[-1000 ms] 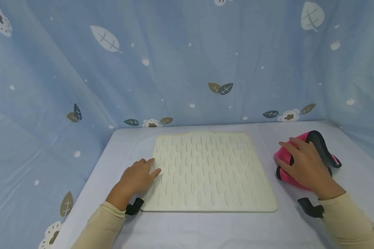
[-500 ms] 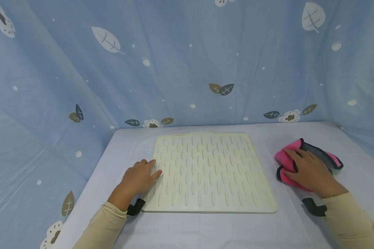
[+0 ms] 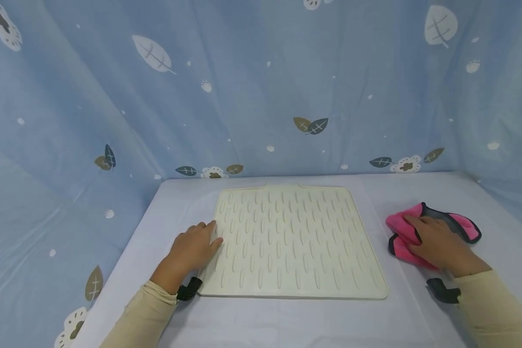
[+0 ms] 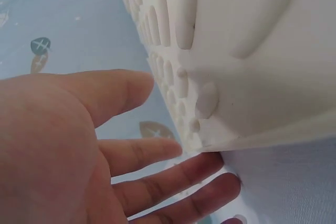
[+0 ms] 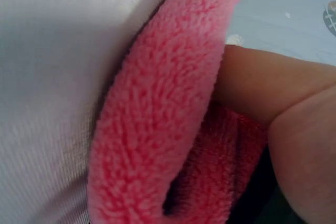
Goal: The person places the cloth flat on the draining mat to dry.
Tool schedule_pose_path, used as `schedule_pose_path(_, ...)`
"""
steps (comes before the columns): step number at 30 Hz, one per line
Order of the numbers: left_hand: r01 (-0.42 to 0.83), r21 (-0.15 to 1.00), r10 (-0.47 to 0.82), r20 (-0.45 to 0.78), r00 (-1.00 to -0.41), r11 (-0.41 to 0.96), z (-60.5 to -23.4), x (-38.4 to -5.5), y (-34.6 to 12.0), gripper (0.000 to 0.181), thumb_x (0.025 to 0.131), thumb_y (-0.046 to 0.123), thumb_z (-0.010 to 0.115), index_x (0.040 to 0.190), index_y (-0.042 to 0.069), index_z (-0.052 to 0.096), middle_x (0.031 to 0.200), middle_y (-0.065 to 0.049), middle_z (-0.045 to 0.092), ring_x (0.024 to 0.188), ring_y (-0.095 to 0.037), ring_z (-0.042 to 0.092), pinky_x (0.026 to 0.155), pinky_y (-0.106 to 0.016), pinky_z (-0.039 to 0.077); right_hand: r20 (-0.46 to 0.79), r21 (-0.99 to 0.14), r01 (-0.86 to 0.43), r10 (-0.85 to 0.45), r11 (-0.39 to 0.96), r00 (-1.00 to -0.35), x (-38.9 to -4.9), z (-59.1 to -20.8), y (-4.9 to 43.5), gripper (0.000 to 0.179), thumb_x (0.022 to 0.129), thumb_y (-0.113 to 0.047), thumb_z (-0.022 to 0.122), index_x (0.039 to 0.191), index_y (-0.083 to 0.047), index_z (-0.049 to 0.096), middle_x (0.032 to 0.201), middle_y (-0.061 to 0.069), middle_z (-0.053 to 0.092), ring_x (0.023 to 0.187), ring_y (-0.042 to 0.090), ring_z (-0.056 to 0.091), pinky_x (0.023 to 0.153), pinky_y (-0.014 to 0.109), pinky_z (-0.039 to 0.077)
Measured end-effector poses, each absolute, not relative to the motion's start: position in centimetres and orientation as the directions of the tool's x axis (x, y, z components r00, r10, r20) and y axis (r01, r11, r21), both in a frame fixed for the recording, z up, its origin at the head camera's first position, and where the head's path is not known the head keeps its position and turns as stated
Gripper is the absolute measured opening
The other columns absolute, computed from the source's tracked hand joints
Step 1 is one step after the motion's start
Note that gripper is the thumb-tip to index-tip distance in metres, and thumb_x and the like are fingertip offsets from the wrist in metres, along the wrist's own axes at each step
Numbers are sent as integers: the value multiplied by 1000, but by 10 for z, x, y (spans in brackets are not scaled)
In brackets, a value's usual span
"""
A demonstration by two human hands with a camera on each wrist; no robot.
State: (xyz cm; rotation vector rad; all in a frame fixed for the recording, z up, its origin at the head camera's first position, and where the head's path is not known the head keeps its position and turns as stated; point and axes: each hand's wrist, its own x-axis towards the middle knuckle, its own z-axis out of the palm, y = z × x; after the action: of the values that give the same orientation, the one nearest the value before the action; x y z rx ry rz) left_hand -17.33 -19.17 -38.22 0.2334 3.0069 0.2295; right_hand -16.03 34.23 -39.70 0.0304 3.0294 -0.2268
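Observation:
A cream mat point(image 3: 293, 241) with rows of raised oval ridges lies flat on the table. My left hand point(image 3: 190, 252) is at its left edge, thumb over the surface. In the left wrist view the fingers point(image 4: 173, 184) are extended, with fingertips right at the mat's rim. To the right of the mat, my right hand point(image 3: 444, 245) grips a pink cleaning cloth point(image 3: 403, 226) with dark edging and a grey side, bunched on the table. The right wrist view shows fluffy pink cloth point(image 5: 147, 108) folded over, with the thumb point(image 5: 252, 77) pressed against it; the other fingers are hidden.
A white sheet point(image 3: 261, 321) covers the table. Blue curtain fabric point(image 3: 243, 96) printed with leaves and paw prints hangs behind and along the sides. Each wrist carries a black camera mount, such as the one by the right sleeve point(image 3: 496, 309).
The right hand has closed down on the cloth, gathering it, and has shifted slightly towards the right. The cloth's far part has folded lower. The left hand and the mat stay nearly still.

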Motion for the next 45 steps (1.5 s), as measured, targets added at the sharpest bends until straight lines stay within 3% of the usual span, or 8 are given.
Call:
schedule_pose_path(14, 147, 143, 160, -86, -983, 979, -380, -170, -190, 61, 101, 38, 56, 146, -2, 46, 137, -28, 55, 125, -43, 56, 97, -59, 47, 39, -92, -70, -66, 993, -997, -160, -397, 347, 60, 76, -9, 79, 130, 2, 56, 119, 36, 53, 107, 55, 49, 84, 72, 45)
schedule_pose_path(21, 153, 135, 165, -80, -983, 979, -380, -171, -189, 60, 101, 37, 57, 146, -2, 47, 137, -28, 55, 125, -44, 56, 97, -60, 47, 89, -163, -47, -32, 986, -995, -160, -396, 346, 46, 79, 3, 72, 124, 6, 60, 109, 36, 58, 101, 52, 54, 87, 70, 46)
schedule_pose_path(27, 155, 129, 165, -74, -984, 980, -382, -172, -189, 60, 100, 37, 57, 145, -2, 48, 134, -27, 57, 122, -42, 57, 95, -58, 48, 158, -210, -22, 12, 978, -987, -159, -393, 344, 46, 77, 8, 71, 122, 9, 60, 106, 36, 58, 100, 54, 55, 87, 69, 45)
schedule_pose_path(35, 157, 127, 166, -70, -984, 979, -383, -173, -189, 60, 100, 37, 57, 145, -2, 48, 133, -26, 58, 121, -42, 58, 94, -58, 49, 369, -227, -67, 22, 972, -929, -156, -390, 340, 39, 77, 7, 73, 115, 10, 63, 97, 33, 56, 80, 45, 59, 77, 66, 50)
schedule_pose_path(40, 154, 131, 163, -66, -984, 979, -381, -173, -189, 60, 100, 37, 58, 144, -2, 48, 132, -27, 58, 121, -42, 58, 93, -58, 50, 475, -243, -91, 37, 966, -879, -155, -385, 335, 41, 76, 9, 75, 115, 8, 64, 103, 35, 55, 87, 51, 58, 77, 69, 49)
schedule_pose_path(45, 150, 131, 160, -71, -985, 980, -380, -173, -188, 60, 100, 37, 57, 144, -2, 48, 133, -27, 58, 121, -42, 58, 92, -58, 51, 497, -267, -84, 62, 960, -866, -153, -380, 328, 44, 75, 10, 77, 117, 8, 65, 107, 35, 54, 94, 53, 56, 80, 70, 47)
